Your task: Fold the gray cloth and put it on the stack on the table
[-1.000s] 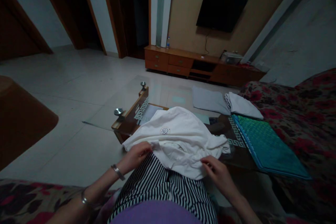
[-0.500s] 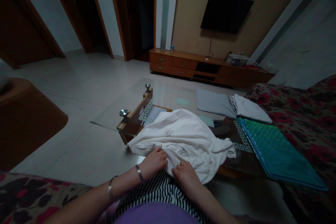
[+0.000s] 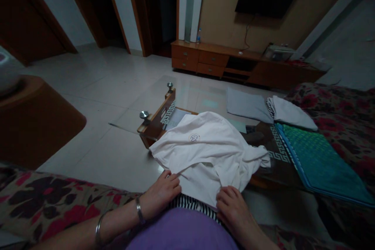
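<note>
A white shirt (image 3: 202, 144) with a small round print lies crumpled over the near edge of the glass coffee table (image 3: 131, 115) and hangs onto my lap. My left hand (image 3: 166, 190), with two metal bangles on that arm, has its fingers curled on the shirt's near left edge. On the near right edge, my right hand (image 3: 233, 205) grips the fabric with bent fingers. Between the hands the hem is spread, and a fold of cloth opens just above it. Striped fabric shows on my lap beneath the shirt.
A folded teal-green cloth (image 3: 325, 160), a white folded garment (image 3: 293, 113) and a grey folded cloth (image 3: 249, 104) lie along the table's right and far side. Floral sofas (image 3: 336, 113) flank it. A wooden stand (image 3: 43, 121) is at left, a TV cabinet (image 3: 211, 58) beyond.
My hands have moved apart, the left to the left and the right to the right, spreading the shirt's near edge. The view has tilted down slightly.
</note>
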The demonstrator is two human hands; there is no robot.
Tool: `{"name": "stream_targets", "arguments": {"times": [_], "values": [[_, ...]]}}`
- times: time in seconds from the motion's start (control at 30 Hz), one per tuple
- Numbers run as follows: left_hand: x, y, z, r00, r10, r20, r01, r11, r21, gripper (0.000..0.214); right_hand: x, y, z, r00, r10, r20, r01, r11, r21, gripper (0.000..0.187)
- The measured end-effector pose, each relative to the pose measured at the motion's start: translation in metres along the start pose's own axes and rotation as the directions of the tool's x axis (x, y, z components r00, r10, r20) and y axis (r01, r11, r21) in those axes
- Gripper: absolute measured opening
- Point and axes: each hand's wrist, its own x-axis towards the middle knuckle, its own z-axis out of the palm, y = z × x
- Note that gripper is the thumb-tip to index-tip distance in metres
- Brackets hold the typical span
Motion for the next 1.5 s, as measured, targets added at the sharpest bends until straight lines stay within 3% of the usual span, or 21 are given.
{"name": "stream_targets", "arguments": {"times": [0.13, 0.3, 0.4, 0.5, 0.57, 0.67, 0.8, 0.93, 1.1, 1.3, 1.4, 1.5], "values": [[-0.002, 0.011, 0.005, 0.999, 0.038, 0.038, -0.036, 0.998, -0.045, 0.012, -0.013, 0.001, -0.005, 0.998, 0.034, -0.057, -0.034, 0.999, 0.005, 0.014], [0.001, 0.016, -0.005, 0.987, 0.145, 0.071, -0.138, 0.986, -0.097, 0.014, -0.028, -0.003, -0.006, 0.997, 0.011, -0.075, -0.011, 1.000, 0.001, 0.006], [-0.003, 0.015, -0.006, 0.983, 0.179, 0.035, -0.169, 0.965, -0.202, 0.016, -0.039, 0.003, -0.006, 0.990, 0.017, -0.143, -0.005, 0.997, 0.081, 0.019], [-0.012, 0.007, 0.004, 0.995, 0.055, -0.083, -0.078, 0.949, -0.304, 0.031, -0.049, 0.017, -0.013, 0.960, 0.194, -0.201, -0.160, 0.972, 0.174, 0.036], [-0.016, -0.005, 0.013, 0.990, -0.079, -0.118, 0.033, 0.935, -0.352, 0.038, -0.056, 0.028, -0.022, 0.927, 0.312, -0.209, -0.270, 0.940, 0.207, 0.034], [-0.015, -0.027, 0.023, 0.979, -0.187, -0.086, 0.145, 0.922, -0.359, 0.035, -0.063, 0.041, -0.031, 0.915, 0.376, -0.149, -0.338, 0.913, 0.230, 0.027], [-0.004, -0.044, 0.023, 0.991, -0.135, -0.011, 0.124, 0.935, -0.333, 0.029, -0.062, 0.046, -0.029, 0.920, 0.376, -0.109, -0.348, 0.912, 0.216, 0.027], [0.007, -0.041, 0.016, 0.998, -0.051, 0.026, 0.057, 0.942, -0.329, 0.025, -0.048, 0.046, -0.016, 0.924, 0.375, -0.074, -0.353, 0.911, 0.214, 0.021], [0.013, -0.044, 0.014, 0.999, -0.020, 0.042, 0.033, 0.946, -0.322, 0.022, -0.034, 0.046, -0.007, 0.928, 0.368, 0.061, -0.372, 0.909, 0.187, 0.027], [0.008, -0.053, 0.015, 0.997, -0.030, 0.075, 0.055, 0.931, -0.360, 0.023, -0.030, 0.028, -0.017, 0.952, 0.224, 0.209, -0.258, 0.954, 0.152, 0.023], [0.006, -0.057, 0.015, 0.997, -0.009, 0.074, 0.040, 0.902, -0.430, 0.024, -0.033, 0.025, -0.020, 0.968, 0.170, 0.183, -0.202, 0.964, 0.175, 0.023], [0.004, -0.065, 0.019, 0.996, -0.055, 0.065, 0.080, 0.862, -0.501, 0.030, -0.035, 0.035, -0.021, 0.959, 0.277, 0.051, -0.282, 0.949, 0.143, 0.022]]}}
